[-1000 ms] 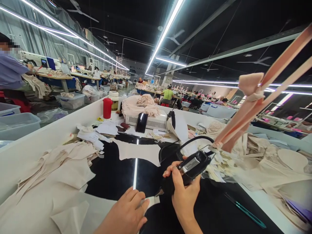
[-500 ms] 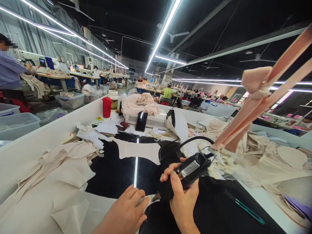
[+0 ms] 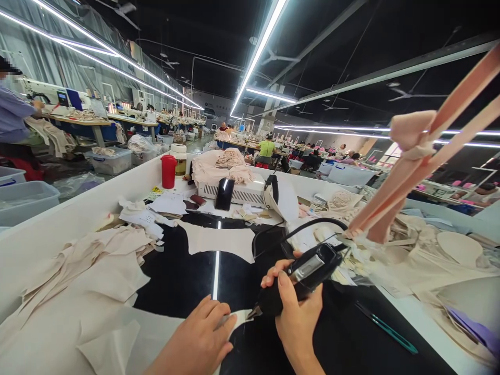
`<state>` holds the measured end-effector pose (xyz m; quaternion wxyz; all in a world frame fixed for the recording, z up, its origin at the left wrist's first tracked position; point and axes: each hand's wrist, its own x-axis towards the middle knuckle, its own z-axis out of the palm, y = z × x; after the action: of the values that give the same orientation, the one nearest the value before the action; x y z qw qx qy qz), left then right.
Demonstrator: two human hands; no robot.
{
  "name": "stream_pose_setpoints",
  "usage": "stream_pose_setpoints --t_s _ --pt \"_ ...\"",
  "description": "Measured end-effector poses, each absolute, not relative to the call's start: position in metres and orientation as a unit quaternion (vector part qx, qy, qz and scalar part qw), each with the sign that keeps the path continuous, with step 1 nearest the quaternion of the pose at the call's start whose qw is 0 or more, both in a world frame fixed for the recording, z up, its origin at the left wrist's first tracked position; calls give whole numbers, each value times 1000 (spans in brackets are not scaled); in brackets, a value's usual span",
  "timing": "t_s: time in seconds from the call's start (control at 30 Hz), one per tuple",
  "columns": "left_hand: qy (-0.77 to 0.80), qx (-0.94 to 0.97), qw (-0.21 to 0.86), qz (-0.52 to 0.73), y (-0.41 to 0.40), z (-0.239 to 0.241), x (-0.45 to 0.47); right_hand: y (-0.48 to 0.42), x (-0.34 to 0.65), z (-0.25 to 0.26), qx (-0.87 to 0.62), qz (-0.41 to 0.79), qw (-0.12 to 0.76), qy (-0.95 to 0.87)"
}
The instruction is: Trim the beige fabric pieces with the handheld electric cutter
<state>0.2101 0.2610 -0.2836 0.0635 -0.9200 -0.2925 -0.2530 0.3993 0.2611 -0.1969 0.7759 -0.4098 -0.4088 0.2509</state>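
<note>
My left hand (image 3: pixel 205 328) is closed on the edge of a pale fabric piece (image 3: pixel 156 323) at the table's front. A small grey patch shows between its thumb and forefinger; I cannot make out what it is. My right hand (image 3: pixel 295 307) is wrapped round a corded black handheld tool (image 3: pixel 308 276) with a metal tip. That tip meets the narrow end of the fabric, just right of my left fingers. Knotted pink straps (image 3: pixel 417 151) run from the tool's rear up to the right. Farther back on the black surface lies another cut fabric piece (image 3: pixel 221 242).
Layered fabric (image 3: pixel 89 260) covers the left side, and more fabric is heaped at right. Teal tweezers (image 3: pixel 390 330) lie right of my right hand. A white vented box (image 3: pixel 242 192), a phone (image 3: pixel 224 194) and a red container (image 3: pixel 168 172) stand behind. Other people work at tables beyond.
The tool's tip and my right hand have shifted slightly right, away from my left fingers. More of the fabric's narrow end shows between them. My left hand keeps its hold.
</note>
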Motion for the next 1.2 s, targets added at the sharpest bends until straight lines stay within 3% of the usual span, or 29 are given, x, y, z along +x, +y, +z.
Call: stream_pose_setpoints --t_s 0.3,0.73,0.97,1.2 --pt "-280 -915 125 -263 255 -272 200 258 396 -196 -432 246 769 -402" --pt "-312 -909 32 -275 245 -281 184 224 382 -183 -483 212 777 -344" --pt "-312 -909 117 -252 241 -278 192 214 378 -185 -484 194 783 -339" --pt "-363 -900 156 -184 238 -335 220 209 375 -185 -482 189 786 -339"
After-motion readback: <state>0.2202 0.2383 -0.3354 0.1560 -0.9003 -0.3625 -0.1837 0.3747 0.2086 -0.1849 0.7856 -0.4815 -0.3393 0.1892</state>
